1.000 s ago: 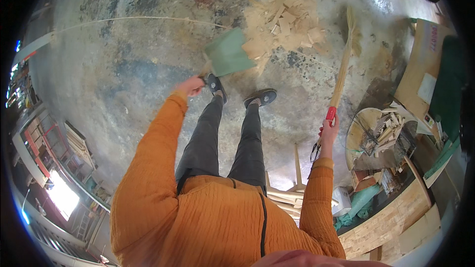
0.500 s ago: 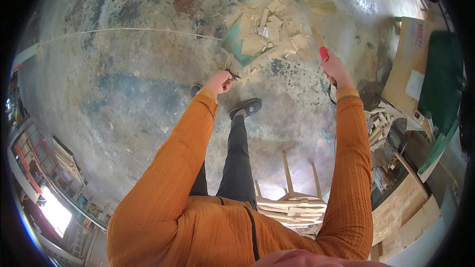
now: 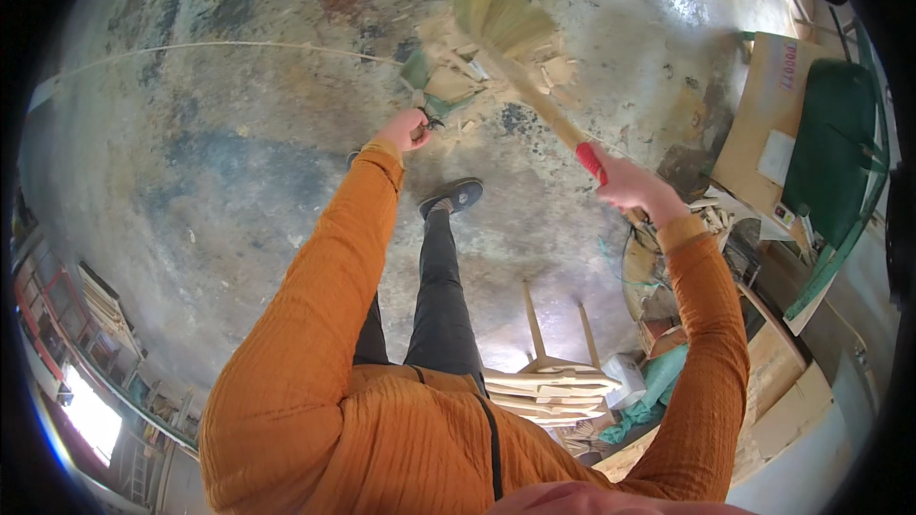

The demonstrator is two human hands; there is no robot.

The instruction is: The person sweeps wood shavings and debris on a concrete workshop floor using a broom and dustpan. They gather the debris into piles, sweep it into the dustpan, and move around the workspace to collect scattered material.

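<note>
My right hand (image 3: 634, 186) is closed round the handle of a straw broom (image 3: 549, 114), just behind its red band. The broom's fanned bristles (image 3: 501, 19) are over the far side of a heap of wood scraps (image 3: 558, 72) on the floor, and its shaft crosses in front of the heap. My left hand (image 3: 405, 130) grips the near end of a green dustpan (image 3: 448, 84), its handle partly hidden by my fingers and a dark loop or clip. Scraps cover much of the dustpan, and its far edge cannot be seen.
Stacked pale wooden pieces with legs (image 3: 549, 386) stand by my right side. Farther right are leaning boards (image 3: 744, 124), a dark green sheet (image 3: 835, 153) and a teal cloth (image 3: 658, 386). A thin cord (image 3: 286, 44) runs across the stained concrete floor.
The broom has swung left, from right of the scrap heap to over it. My right hand has come nearer to me. My left hand and the dustpan have shifted slightly left and away.
</note>
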